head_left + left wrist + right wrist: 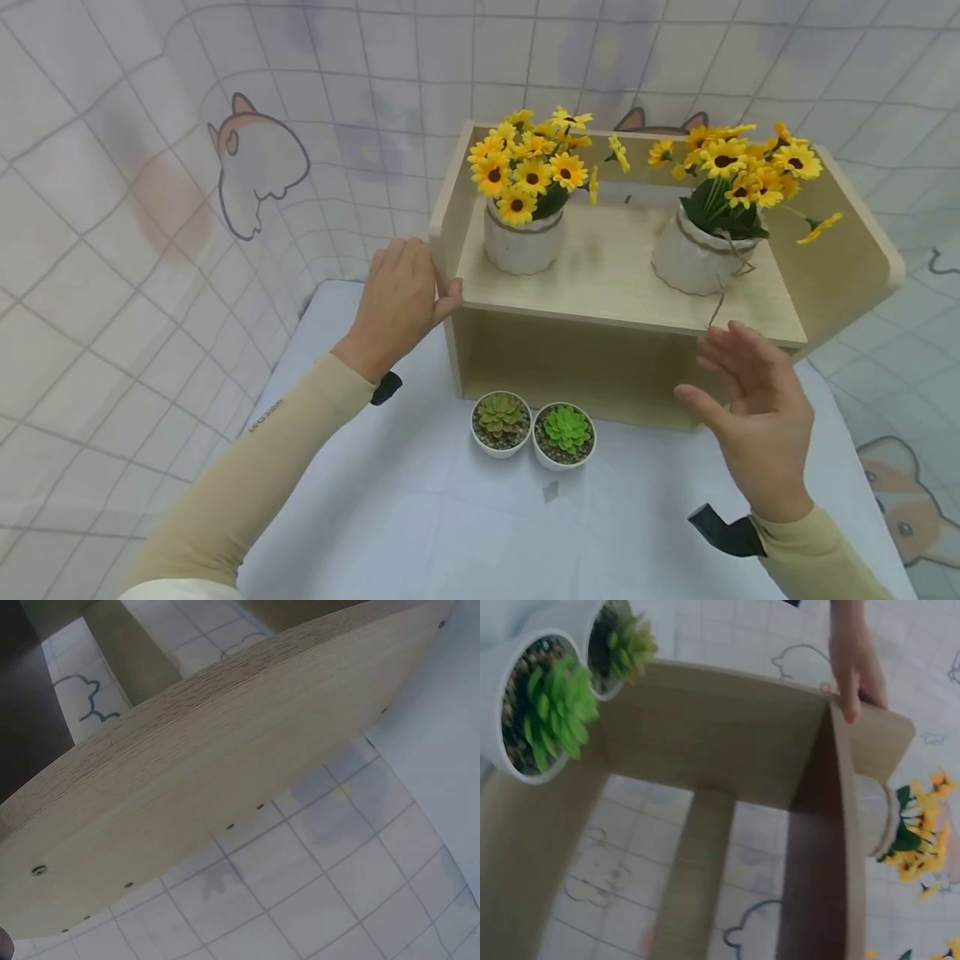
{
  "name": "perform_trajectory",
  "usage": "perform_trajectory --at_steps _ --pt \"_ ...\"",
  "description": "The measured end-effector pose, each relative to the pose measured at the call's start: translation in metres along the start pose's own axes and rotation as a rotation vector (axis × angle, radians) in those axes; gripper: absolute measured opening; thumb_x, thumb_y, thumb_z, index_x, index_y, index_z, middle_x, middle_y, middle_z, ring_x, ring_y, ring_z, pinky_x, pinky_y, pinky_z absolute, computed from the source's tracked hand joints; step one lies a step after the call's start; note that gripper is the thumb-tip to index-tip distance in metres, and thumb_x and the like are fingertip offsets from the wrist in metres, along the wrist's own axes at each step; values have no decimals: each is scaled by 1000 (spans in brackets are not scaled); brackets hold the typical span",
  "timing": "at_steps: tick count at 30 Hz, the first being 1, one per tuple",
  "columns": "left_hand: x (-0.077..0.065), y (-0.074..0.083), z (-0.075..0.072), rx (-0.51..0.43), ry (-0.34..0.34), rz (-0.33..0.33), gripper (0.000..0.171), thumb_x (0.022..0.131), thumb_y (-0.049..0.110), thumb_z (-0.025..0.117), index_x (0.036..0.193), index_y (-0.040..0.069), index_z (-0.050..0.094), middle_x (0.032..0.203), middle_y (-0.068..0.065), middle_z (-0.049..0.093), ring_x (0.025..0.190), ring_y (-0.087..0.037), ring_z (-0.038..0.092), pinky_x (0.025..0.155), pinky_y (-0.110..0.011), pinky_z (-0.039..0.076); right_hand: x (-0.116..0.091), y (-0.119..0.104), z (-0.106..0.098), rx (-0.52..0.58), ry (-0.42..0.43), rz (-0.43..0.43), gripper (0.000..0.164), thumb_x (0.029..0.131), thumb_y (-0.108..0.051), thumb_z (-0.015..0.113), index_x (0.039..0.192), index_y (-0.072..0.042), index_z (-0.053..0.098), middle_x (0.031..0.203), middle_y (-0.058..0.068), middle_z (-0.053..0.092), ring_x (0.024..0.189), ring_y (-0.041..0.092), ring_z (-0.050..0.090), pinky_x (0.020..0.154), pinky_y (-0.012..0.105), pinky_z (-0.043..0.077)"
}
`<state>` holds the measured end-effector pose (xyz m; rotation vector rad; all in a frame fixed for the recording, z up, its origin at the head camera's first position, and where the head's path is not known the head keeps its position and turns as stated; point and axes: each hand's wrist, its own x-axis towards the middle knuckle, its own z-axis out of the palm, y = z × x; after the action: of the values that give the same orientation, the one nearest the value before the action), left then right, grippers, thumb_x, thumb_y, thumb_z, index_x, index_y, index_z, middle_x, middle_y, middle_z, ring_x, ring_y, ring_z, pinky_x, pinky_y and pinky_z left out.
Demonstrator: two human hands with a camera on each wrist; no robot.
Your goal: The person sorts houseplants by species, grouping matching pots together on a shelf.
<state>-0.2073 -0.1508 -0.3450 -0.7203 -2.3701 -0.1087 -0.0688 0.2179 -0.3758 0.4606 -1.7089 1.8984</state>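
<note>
L hand (401,292) grips the wooden shelf unit (615,283) by its L side panel (225,761), thumb at the front edge, fingers on the outer face; R hand (757,408) holds nothing, thumb & fingers apart, near the R front corner, can't tell if fingertips touch wood. Unit stands on the white-covered table (420,517) w/ 2 yellow-flower pots up top: L pot (522,242) near the L panel, R pot (697,258) toward the R end, its twine (716,312) reaching the front edge. Dull-green succulent (501,415) & bright-green succulent (566,429) sit side by side just in front. Step looks like steadying the unit, so prob. best: R hand on the R panel (840,250), even pressure both sides, keep it level so pots don't slide, don't snag twine, & mind the succulents if the base shifts fwd
</note>
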Motion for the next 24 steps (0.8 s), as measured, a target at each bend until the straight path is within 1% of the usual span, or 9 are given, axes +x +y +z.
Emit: perform_trajectory --at_steps 1,3,5,9,12,17,19,21,24 --pt "0 -1 0 2 -5 -3 33 100 32 58 90 2 49 79 -11 46 73 -27 42 65 -36 31 -4 6 1 37 -33 -15 83 67 34 72 143 19 43 137 17 65 124 21 67 102 23 55" --pt "-1 -1 0 8 -17 -2 33 101 33 57 92 1 49 79 -11 47 74 -27 42 66 -36 31 -12 16 3 67 -97 -32 85 67 32 74 143 22 40 138 16 64 124 21 67 102 24 55" --pt "-1 -2 -1 11 -21 -2 33 101 32 57 92 1 50 80 -11 47 74 -27 42 66 -36 31 -20 26 5 69 -153 -36 86 67 29 76 143 23 38 140 15 63 126 21 67 104 25 54" --pt "-2 -3 -1 21 -16 0 34 100 33 57 91 1 49 79 -11 46 73 -28 42 66 -36 31 -35 42 9 1 -224 2 90 63 27 80 143 23 37 142 11 61 129 18 64 106 23 51" --pt "-2 -3 -2 32 -15 4 35 101 34 57 91 1 49 79 -11 45 73 -28 41 66 -36 30 -44 52 11 -110 -248 69 95 59 28 82 144 18 41 143 8 61 131 13 62 107 20 50" --pt "-1 -2 -2 36 -26 -1 35 101 33 56 90 1 48 79 -11 45 74 -28 40 67 -36 29 -56 68 12 -242 -275 180 100 56 26 85 147 7 47 142 16 59 132 9 58 106 17 48" --pt "0 -2 -2 34 -29 -3 34 101 33 55 90 1 49 79 -11 46 74 -28 41 67 -36 29 -60 75 11 -246 -283 200 101 56 25 86 147 6 47 141 21 58 131 8 58 105 17 49" --pt "0 -1 -2 33 -29 -3 34 101 33 55 89 1 49 79 -11 46 73 -28 40 66 -36 29 -64 81 10 -250 -295 209 103 56 24 86 148 6 46 140 20 58 130 7 59 105 17 49" --pt "-1 -1 -1 32 -23 -2 34 100 32 56 89 1 49 78 -11 46 73 -27 40 66 -35 29 -71 93 9 -257 -308 211 103 57 21 87 150 6 44 140 14 59 128 6 60 104 15 49"
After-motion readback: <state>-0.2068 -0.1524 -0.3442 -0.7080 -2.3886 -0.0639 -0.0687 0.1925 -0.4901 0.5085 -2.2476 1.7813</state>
